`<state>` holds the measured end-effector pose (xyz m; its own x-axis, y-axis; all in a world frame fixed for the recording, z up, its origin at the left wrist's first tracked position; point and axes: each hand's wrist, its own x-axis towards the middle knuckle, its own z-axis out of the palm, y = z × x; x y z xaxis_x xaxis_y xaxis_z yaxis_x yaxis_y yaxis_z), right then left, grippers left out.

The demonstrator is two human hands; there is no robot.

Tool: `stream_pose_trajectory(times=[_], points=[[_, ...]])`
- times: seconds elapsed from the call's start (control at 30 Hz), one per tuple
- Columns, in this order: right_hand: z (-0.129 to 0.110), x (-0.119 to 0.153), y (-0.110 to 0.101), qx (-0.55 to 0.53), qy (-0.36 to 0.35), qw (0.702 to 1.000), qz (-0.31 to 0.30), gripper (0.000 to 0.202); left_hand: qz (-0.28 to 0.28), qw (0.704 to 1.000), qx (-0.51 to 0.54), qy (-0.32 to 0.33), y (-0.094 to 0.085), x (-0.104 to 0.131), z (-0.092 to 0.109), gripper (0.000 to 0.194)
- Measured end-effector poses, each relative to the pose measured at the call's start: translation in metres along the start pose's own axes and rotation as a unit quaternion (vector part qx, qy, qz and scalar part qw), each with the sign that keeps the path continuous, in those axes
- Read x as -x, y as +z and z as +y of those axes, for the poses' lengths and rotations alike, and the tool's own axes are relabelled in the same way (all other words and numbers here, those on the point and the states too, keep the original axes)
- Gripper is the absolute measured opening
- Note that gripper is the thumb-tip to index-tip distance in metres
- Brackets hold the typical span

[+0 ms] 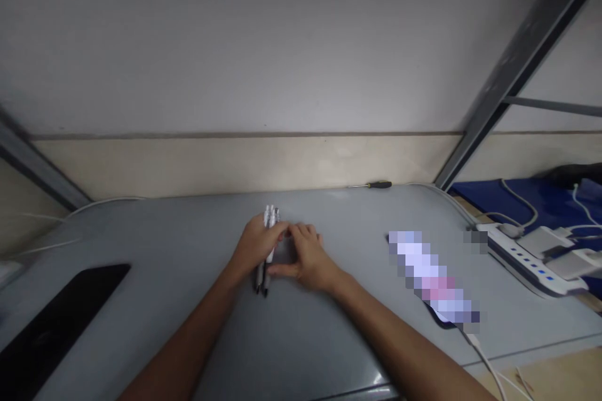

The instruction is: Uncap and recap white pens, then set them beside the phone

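Observation:
A small bundle of white-and-black pens (270, 257) stands out near the middle of the grey table, tips toward me. My left hand (256, 239) is closed around the bundle, its thumb across the white parts. From the other side my right hand (308, 258) reaches in. Its thumb touches the dark lower part of the pens, while its fingers are apart from that thumb and meet my left thumb near the upper part. The exact number of pens is partly hidden by my fingers.
A screwdriver (379, 184) lies along the back edge by the wall. To the right are a phone (430, 279) with a blurred screen, its white cable (484, 351), and a power strip (527, 260) with chargers. A black flat object (66, 319) lies at left.

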<state>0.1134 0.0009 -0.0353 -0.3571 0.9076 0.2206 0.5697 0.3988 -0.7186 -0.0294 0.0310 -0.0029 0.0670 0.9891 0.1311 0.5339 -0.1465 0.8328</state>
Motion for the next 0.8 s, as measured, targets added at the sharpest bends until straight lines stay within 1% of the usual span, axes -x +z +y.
stream_pose_trajectory(times=[0.07, 0.13, 0.23, 0.3, 0.37, 0.47, 0.57, 0.73, 0.8], points=[[0.003, -0.001, -0.003, -0.022, 0.015, 0.999, 0.025, 0.076, -0.011, 0.998, -0.07, -0.004, -0.001, 0.0, -0.003, 0.023], [0.005, -0.003, -0.005, -0.031, 0.027, 0.998, 0.049, 0.071, -0.005, 0.987, -0.157, -0.019, -0.001, 0.003, -0.005, 0.019], [0.009, -0.004, -0.005, -0.023, 0.041, 0.997, 0.067, 0.063, 0.008, 0.964, -0.262, -0.052, 0.001, 0.009, -0.004, 0.014], [0.01, -0.004, -0.004, -0.015, 0.041, 0.997, 0.071, 0.06, -0.001, 0.941, -0.334, -0.062, 0.003, 0.014, -0.001, 0.015], [0.011, -0.004, -0.003, -0.007, 0.036, 0.997, 0.074, 0.058, -0.015, 0.921, -0.385, -0.055, 0.006, 0.017, 0.001, 0.02], [0.012, -0.004, -0.002, 0.006, 0.029, 0.997, 0.078, 0.056, -0.024, 0.911, -0.41, -0.029, 0.009, 0.019, 0.002, 0.026], [0.013, -0.005, -0.001, 0.019, 0.033, 0.996, 0.079, 0.052, -0.024, 0.905, -0.425, -0.019, 0.009, 0.019, 0.001, 0.032], [0.015, -0.006, -0.004, 0.036, 0.034, 0.997, 0.066, 0.051, -0.039, 0.89, -0.454, -0.031, 0.006, 0.021, 0.007, 0.032], [0.015, -0.005, -0.006, 0.04, 0.032, 0.997, 0.056, 0.048, -0.047, 0.889, -0.454, -0.039, 0.004, 0.021, 0.009, 0.037]])
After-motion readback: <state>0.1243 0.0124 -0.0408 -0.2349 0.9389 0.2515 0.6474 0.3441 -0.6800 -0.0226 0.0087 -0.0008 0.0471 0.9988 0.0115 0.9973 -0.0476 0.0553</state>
